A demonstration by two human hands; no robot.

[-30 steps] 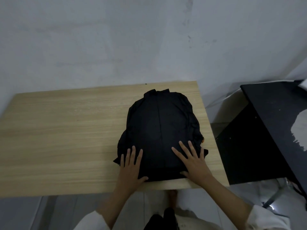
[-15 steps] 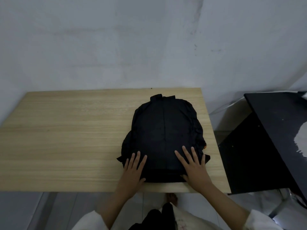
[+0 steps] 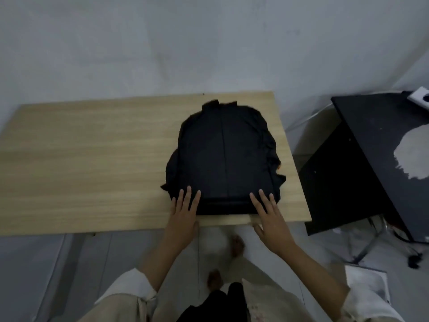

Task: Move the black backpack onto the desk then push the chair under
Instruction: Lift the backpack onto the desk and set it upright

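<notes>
The black backpack [image 3: 224,156] lies flat on the right half of the light wooden desk [image 3: 88,159], its top handle pointing at the wall. My left hand [image 3: 184,212] is flat and open at the bag's near left corner, fingertips on the fabric. My right hand [image 3: 270,216] is flat and open at the near right corner, fingertips touching the bag's edge, palm over the desk's front edge. Neither hand grips anything. No chair is in view.
A black side table [image 3: 380,145] stands to the right of the desk, with a white socket block [image 3: 420,95] at its far corner. Grey wall runs behind the desk. White papers [image 3: 366,284] lie on the floor at the lower right.
My head has pulled back, so more floor and my legs show. Both hands have slid toward me, from resting on the bag to its near edge. The backpack stays where it lay.
</notes>
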